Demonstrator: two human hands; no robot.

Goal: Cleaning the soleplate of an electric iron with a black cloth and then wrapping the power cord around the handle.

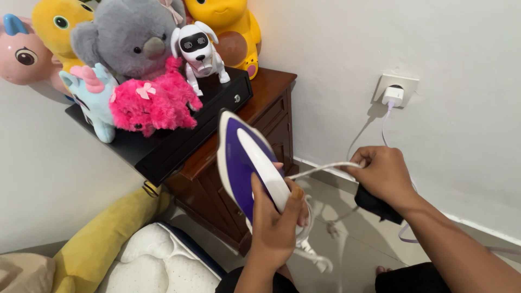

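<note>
My left hand (277, 220) grips the white handle of a purple and white clothes iron (244, 157), held up with its nose pointing up and left. My right hand (382, 173) is closed on the iron's white cord (325, 167), which is stretched between the two hands. The cord runs on to a white plug (393, 96) seated in a wall socket (399, 87) at the upper right.
A dark wooden bedside cabinet (266, 116) stands behind the iron, with a black box (173, 144) on top carrying several plush toys and a white robot dog (199, 51). A yellow bolster (103, 239) and a white mattress (157, 263) lie at lower left. Tiled floor (353, 244) below.
</note>
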